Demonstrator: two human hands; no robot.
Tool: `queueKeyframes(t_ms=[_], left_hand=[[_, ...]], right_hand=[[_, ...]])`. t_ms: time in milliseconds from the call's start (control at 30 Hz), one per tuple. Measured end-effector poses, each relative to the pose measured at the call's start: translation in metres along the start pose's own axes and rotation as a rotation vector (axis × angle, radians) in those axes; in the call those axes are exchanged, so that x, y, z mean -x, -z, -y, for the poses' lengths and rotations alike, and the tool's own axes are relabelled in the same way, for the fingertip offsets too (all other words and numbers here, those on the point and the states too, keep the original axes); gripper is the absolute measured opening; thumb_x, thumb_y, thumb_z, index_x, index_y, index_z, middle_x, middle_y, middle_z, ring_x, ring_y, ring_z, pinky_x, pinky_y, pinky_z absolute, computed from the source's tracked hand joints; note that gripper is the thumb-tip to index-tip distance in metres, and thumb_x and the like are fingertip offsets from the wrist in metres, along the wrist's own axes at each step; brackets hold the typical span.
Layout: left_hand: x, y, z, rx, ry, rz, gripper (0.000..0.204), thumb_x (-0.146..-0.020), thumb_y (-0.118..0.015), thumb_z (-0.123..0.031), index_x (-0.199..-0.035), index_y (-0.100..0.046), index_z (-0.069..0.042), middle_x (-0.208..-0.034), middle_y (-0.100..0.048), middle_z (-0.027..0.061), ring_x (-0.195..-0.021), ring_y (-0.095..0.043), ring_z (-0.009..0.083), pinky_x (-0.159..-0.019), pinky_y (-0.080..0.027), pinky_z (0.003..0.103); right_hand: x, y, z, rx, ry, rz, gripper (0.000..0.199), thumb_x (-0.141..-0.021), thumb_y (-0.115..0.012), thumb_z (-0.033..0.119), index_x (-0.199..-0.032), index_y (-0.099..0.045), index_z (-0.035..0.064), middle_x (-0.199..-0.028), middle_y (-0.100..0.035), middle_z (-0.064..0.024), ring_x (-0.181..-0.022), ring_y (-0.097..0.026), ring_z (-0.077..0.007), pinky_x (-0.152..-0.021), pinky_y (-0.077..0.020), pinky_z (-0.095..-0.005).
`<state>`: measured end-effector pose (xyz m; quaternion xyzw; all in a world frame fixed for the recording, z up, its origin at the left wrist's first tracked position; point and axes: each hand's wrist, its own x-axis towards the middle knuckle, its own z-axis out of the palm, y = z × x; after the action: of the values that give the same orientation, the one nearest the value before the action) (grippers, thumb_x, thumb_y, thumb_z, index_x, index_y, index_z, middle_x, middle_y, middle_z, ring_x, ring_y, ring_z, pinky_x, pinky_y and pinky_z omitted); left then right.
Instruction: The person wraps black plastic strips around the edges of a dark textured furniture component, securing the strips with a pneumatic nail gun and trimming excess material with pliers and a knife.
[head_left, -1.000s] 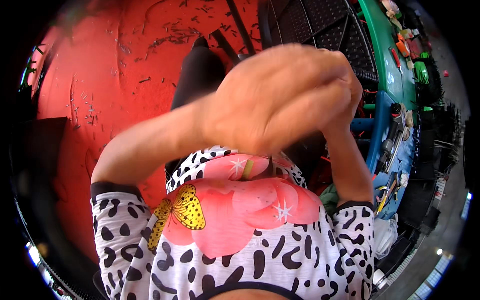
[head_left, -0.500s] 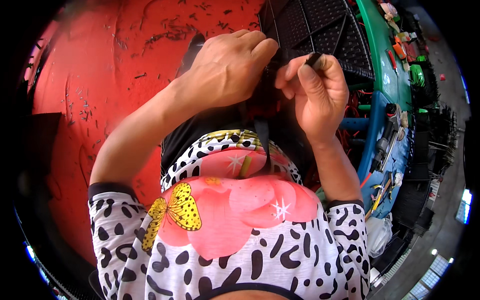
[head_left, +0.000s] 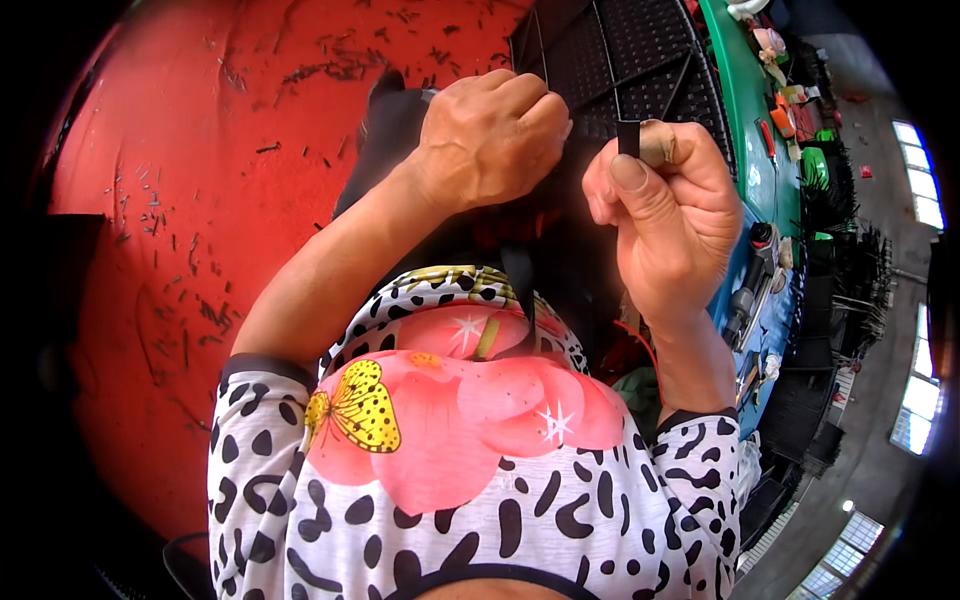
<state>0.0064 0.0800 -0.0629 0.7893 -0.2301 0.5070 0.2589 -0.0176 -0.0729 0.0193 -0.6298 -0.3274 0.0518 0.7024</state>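
Observation:
Between the thumb and bent index finger of my right hand (head_left: 678,205) a flat black strip (head_left: 628,138) is pinched, its short end standing up above the thumb. A tan wrap covers part of that index finger. My left hand (head_left: 490,140) is closed, knuckles up, a little to the left; its fingertips are turned away, and whatever they hold is hidden. Behind both hands, a black woven panel (head_left: 655,65) with thin crossing bars leans at the upper right. Dark clothing on my lap lies below the hands.
Short black scraps (head_left: 340,72) are strewn over the red floor (head_left: 200,60) on the left. To the right stand a green surface (head_left: 728,62) and a blue one holding a power tool (head_left: 745,300). A red-handled tool (head_left: 768,138) and green roll (head_left: 814,168) lie farther up.
Both hands have shifted right, my right hand farther, widening the gap between them. The strip in my right hand has turned from slanted to upright.

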Motion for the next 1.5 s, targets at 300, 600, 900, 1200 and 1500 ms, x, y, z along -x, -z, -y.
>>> queueKeyframes(t_ms=[300, 600, 900, 1200, 1500], left_hand=[[0.002, 0.012, -0.008, 0.134, -0.001, -0.001, 0.021, -0.061, -0.067, -0.014, -0.075, -0.053, -0.007, -0.068, -0.048, 0.0061, -0.056, -0.051, 0.024, -0.047, -0.043, 0.034], [0.002, 0.018, -0.021, 0.166, 0.03, 0.075, 0.027, -0.07, -0.073, -0.006, -0.089, -0.057, 0.005, -0.075, -0.057, 0.0151, -0.06, -0.055, 0.0298, -0.053, -0.045, 0.036], [0.007, 0.017, -0.023, 0.24, 0.143, 0.035, 0.042, -0.072, -0.074, -0.001, -0.106, -0.05, 0.005, -0.085, -0.06, 0.016, -0.066, -0.06, 0.0283, -0.06, -0.05, 0.034], [0.008, 0.016, -0.014, 0.192, 0.087, 0.048, 0.049, -0.074, -0.073, 0.0, -0.114, -0.046, 0.008, -0.093, -0.062, 0.0178, -0.073, -0.063, 0.0278, -0.065, -0.052, 0.033], [0.016, 0.014, -0.013, 0.239, 0.115, 0.023, 0.05, -0.068, -0.075, -0.005, -0.111, -0.051, 0.003, -0.091, -0.06, 0.0164, -0.07, -0.06, 0.0312, -0.06, -0.049, 0.038]], right_hand=[[-0.051, 0.016, 0.001, -0.015, -0.097, 0.193, 0.011, -0.087, -0.063, 0.006, -0.086, -0.055, -0.0009, -0.078, -0.061, -0.0108, -0.067, -0.059, -0.0175, -0.055, -0.0432, -0.024], [-0.068, 0.012, -0.012, 0.449, 0.156, 0.106, 0.011, -0.082, -0.061, -0.006, -0.087, -0.053, 0.0005, -0.069, -0.051, 0.0003, -0.059, -0.051, -0.006, -0.056, -0.0432, -0.0209], [-0.083, 0.047, -0.016, 0.856, 0.382, 0.413, 0.025, -0.076, -0.063, -0.007, -0.1, -0.059, -0.0024, -0.079, -0.061, -0.0123, -0.062, -0.06, -0.0179, -0.057, -0.048, -0.0268], [-0.08, 0.047, 0.009, 1.272, 0.56, 0.563, 0.009, -0.076, -0.068, 0.005, -0.083, -0.063, 0.0056, -0.073, -0.053, -0.0104, -0.061, -0.056, -0.0282, -0.052, -0.0443, -0.0344], [-0.073, 0.036, -0.007, 0.27, -0.272, 0.424, 0.009, -0.086, -0.055, -0.007, -0.091, -0.062, -0.005, -0.077, -0.061, -0.0028, -0.062, -0.053, -0.0054, -0.057, -0.0456, -0.0214]])
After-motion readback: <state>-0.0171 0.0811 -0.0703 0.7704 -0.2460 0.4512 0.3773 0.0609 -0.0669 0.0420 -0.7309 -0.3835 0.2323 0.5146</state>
